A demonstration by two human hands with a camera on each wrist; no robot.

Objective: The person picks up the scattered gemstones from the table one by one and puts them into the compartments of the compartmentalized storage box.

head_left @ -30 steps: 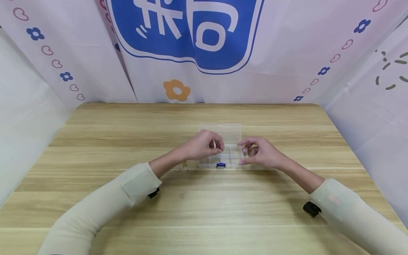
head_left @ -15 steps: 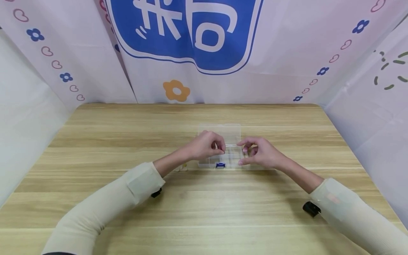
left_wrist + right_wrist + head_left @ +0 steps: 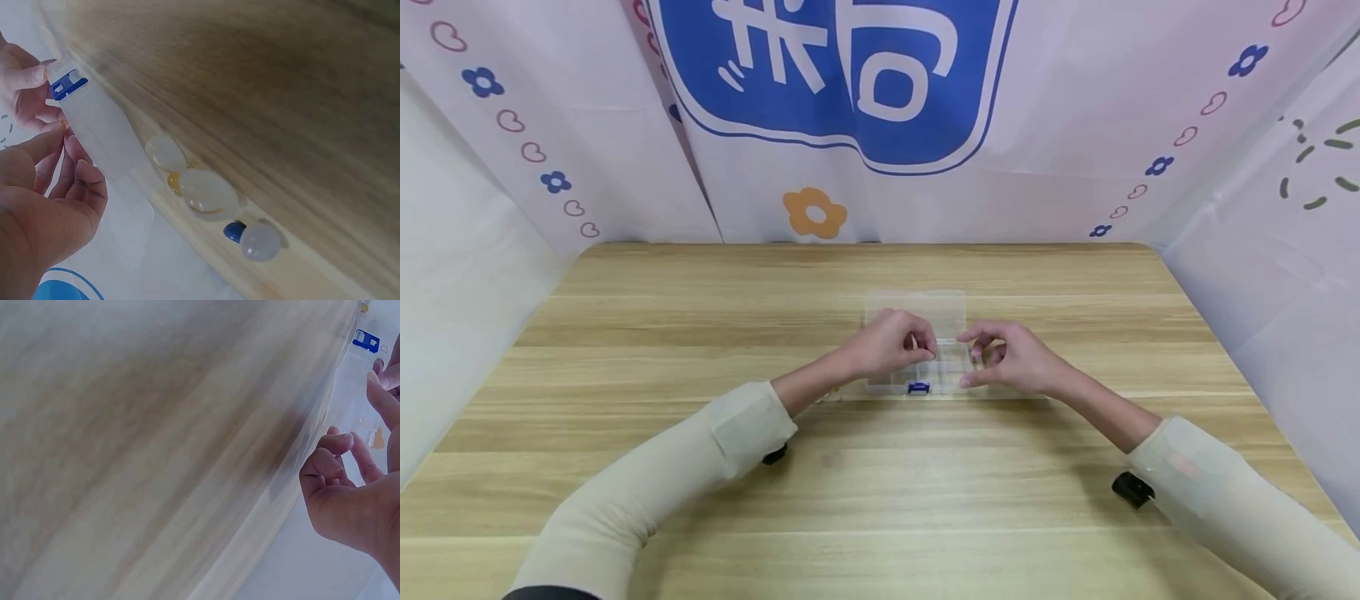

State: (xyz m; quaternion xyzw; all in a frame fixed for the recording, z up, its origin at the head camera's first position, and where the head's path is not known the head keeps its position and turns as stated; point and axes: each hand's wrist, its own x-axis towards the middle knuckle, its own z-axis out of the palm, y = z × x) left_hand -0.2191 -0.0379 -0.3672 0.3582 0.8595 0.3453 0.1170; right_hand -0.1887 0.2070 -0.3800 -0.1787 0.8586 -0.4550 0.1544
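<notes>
A clear plastic compartment box [image 3: 955, 367] stands on the table with its lid raised at the back and a blue latch [image 3: 918, 388] at its front. Above the compartments my left hand [image 3: 889, 343] has thumb and forefinger pinched together. Between those fingertips, in the left wrist view, shows a tiny orange bit [image 3: 64, 124], mostly hidden, its kind unclear. My right hand [image 3: 1024, 360] holds the right end of the box, thumb in front and forefinger behind. Left of the box lie smooth whitish stones [image 3: 209, 195], a yellow one [image 3: 174, 182] and a blue one [image 3: 235, 231].
The wood-grain table [image 3: 880, 492] reaches back to a white printed cloth [image 3: 1037, 192] hanging behind it. More white cloth hangs at both sides. My left forearm passes over the stones in the head view.
My left hand has shifted slightly to the right over the box, fingertips still pinched. My right hand stays at the box's right end.
</notes>
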